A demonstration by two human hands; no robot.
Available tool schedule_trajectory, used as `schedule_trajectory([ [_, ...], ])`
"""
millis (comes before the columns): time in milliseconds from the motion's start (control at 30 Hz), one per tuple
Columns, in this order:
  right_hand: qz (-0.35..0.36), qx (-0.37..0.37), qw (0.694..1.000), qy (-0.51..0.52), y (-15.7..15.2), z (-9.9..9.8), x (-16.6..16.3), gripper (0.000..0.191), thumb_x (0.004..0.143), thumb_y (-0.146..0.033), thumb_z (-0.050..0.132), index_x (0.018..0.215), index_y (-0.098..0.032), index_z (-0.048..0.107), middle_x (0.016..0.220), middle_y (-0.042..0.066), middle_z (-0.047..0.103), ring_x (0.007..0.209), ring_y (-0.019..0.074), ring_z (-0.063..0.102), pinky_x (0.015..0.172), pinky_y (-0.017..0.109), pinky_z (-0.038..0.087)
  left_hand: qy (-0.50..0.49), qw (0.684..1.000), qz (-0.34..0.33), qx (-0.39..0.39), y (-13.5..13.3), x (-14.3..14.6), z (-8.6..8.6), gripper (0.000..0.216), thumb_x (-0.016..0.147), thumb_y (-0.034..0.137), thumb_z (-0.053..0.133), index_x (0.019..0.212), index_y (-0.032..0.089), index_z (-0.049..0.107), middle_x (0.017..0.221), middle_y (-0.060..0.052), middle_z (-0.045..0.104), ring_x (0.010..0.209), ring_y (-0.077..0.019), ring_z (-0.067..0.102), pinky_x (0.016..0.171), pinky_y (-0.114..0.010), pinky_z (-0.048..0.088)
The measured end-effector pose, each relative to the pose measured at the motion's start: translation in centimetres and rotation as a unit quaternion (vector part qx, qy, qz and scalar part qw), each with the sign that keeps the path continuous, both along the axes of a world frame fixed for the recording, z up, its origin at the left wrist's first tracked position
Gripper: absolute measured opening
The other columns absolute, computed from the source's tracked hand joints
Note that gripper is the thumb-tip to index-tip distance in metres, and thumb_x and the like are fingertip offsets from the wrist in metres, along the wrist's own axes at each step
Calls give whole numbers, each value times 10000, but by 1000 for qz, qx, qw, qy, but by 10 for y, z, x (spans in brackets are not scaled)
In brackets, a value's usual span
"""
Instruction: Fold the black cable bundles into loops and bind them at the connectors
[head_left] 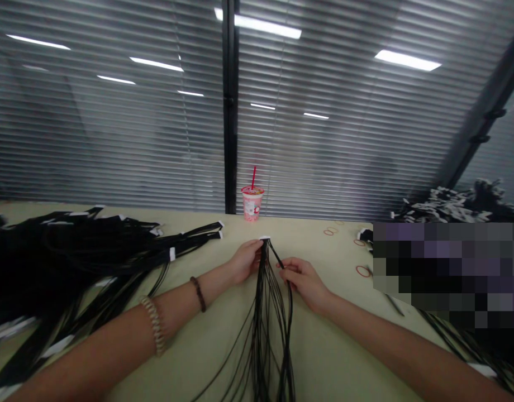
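A bundle of thin black wires (263,312) runs from a white connector (265,238) down toward the front of the table. My left hand (245,261) is closed around the wires just under the connector, its fingertips partly hidden behind them. To the right, my right hand (302,280) pinches a few wires between thumb and fingers, drawn apart from the main bundle. Below that grip these wires hang down beside the others, and several single strands fan out to both sides.
Piles of black wire harnesses (72,251) with white connectors cover the left side. A pink cup (252,205) with a straw stands at the back by the blinds. Rubber bands (363,271) and a thin dark tool (393,304) lie at right, near more harnesses (462,204) and a blurred-out area.
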State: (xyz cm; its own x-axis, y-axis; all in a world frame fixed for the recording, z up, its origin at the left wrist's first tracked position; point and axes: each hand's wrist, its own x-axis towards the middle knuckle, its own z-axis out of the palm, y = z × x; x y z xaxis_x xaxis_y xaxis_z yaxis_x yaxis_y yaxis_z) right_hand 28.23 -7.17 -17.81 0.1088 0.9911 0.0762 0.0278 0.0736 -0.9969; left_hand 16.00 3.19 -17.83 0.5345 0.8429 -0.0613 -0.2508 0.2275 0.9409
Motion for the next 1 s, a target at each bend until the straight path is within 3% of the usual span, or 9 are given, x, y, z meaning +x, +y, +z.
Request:
schedule_trajectory([
  [167,99,-30,995,-11,-7,6,-4,130,559,-150,552,681,-126,515,526,-55,454,455,37,379,429,155,249,-17,991,129,6,17,-6,17,95,778,190,343,732,147,414,564,9,503,440,-71,492,474,-212,422],
  [267,171,-14,985,10,-8,8,-4,119,535,-115,556,613,-126,466,547,-50,458,504,41,401,472,155,277,-37,980,193,43,31,-20,45,111,782,170,316,725,148,408,538,13,496,418,-58,466,464,-189,404],
  [400,207,-12,978,28,-6,6,-1,155,557,-128,587,664,-120,475,593,-36,488,537,45,425,498,157,285,-57,961,253,92,45,-45,87,100,771,182,338,743,146,427,549,10,513,426,-54,465,442,-161,368],
  [567,242,-16,969,39,-5,4,3,255,531,-188,665,660,-120,456,579,-27,501,525,54,445,498,164,305,-73,938,295,166,45,-68,118,79,768,207,369,754,156,427,583,3,540,422,-44,450,432,-141,327],
  [700,232,-15,971,54,-5,3,2,349,530,-240,699,630,-144,379,602,-34,491,533,48,456,501,157,317,-73,945,247,201,40,-82,132,41,758,190,372,726,173,392,588,-1,551,406,-42,433,441,-147,321],
  [833,220,-14,975,3,-5,2,2,343,639,-344,638,714,-165,355,717,16,583,565,71,530,463,144,312,-74,953,188,224,38,-94,141,56,747,188,348,711,161,382,603,-13,555,377,-41,402,422,-166,303],
  [1000,183,-11,980,-76,-6,-2,-1,353,703,-457,551,852,-167,415,542,-51,517,397,47,453,370,126,259,2,961,166,222,45,-97,139,139,747,272,360,735,140,404,625,-42,574,392,-57,441,426,-183,340],
])
